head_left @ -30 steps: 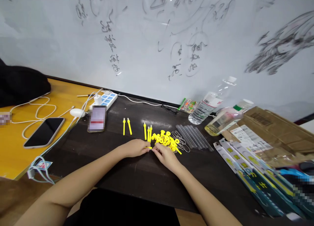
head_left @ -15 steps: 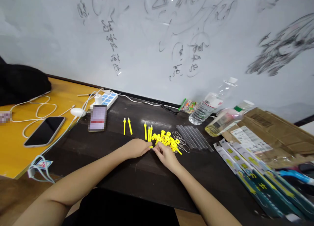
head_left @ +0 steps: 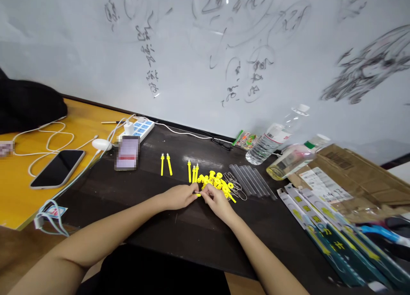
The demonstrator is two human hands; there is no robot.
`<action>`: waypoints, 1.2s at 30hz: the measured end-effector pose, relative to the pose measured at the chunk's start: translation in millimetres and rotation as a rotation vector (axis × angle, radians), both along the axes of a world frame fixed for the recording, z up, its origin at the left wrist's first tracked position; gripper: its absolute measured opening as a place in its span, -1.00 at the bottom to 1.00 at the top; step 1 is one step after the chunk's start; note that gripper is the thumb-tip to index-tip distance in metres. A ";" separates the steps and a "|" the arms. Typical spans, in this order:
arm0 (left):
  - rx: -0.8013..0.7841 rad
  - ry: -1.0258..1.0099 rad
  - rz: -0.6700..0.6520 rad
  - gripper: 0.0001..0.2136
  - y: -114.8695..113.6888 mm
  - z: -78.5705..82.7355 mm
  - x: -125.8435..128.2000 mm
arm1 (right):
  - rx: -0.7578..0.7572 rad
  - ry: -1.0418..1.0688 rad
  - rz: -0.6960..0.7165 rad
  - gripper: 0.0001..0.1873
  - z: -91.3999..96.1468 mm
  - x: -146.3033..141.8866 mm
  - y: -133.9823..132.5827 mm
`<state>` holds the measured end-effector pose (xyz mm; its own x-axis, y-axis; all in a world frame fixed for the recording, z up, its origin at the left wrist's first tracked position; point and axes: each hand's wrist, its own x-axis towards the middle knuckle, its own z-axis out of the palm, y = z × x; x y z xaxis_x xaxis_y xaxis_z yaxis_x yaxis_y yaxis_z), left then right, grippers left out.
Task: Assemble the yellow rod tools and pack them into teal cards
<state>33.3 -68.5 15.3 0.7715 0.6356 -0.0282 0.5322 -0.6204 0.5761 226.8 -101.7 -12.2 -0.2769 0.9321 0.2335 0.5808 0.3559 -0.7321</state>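
Note:
My left hand (head_left: 182,197) is closed in a pinch on a small yellow piece (head_left: 198,195), mostly covered by the fingertips. Close against it, my right hand (head_left: 218,202) has thumb and forefinger pressed together; what they hold is too small to make out. Just beyond both hands lies a pile of yellow plastic parts (head_left: 219,183), some ring-shaped. Thin wire loops (head_left: 235,184) lie at the pile's right side. Several yellow sticks with metal tips (head_left: 189,172) lie behind my left hand, and a pair of similar yellow sticks (head_left: 169,165) is farther left.
Clear plastic tubes (head_left: 251,182) lie right of the wire. Farther right are a water bottle (head_left: 267,141), a second bottle (head_left: 288,162), a cardboard package (head_left: 346,175) and long flat packs (head_left: 333,235). A phone (head_left: 127,154), power strip (head_left: 142,128) and cables are on the left.
The hands stay together at nearly the same place, with slightly shifted fingers. The yellow piece shows a little more between the fingertips. The whole view has shifted slightly.

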 end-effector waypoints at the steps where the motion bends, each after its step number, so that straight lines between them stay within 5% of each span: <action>1: -0.075 -0.026 -0.029 -0.82 2.0 1.8 -1.1 | -0.010 0.003 0.018 -0.82 1.0 0.5 -0.3; 5: -0.280 -0.139 -0.109 -0.80 11.5 5.3 -5.1 | -0.022 -0.018 0.088 -0.87 4.1 2.2 -1.8; 9: -0.295 -0.178 -0.045 -0.79 13.1 2.0 -3.5 | 0.017 -0.083 0.085 -0.88 4.9 2.5 -3.1; 23: 0.210 0.137 0.118 -0.75 3.5 1.7 1.4 | 0.123 -0.231 -0.018 -0.86 -4.0 -3.7 -4.1; 36: 0.375 0.271 0.094 -0.73 -3.8 6.6 7.1 | 0.143 -0.193 -0.080 -0.85 -10.3 -6.3 -4.2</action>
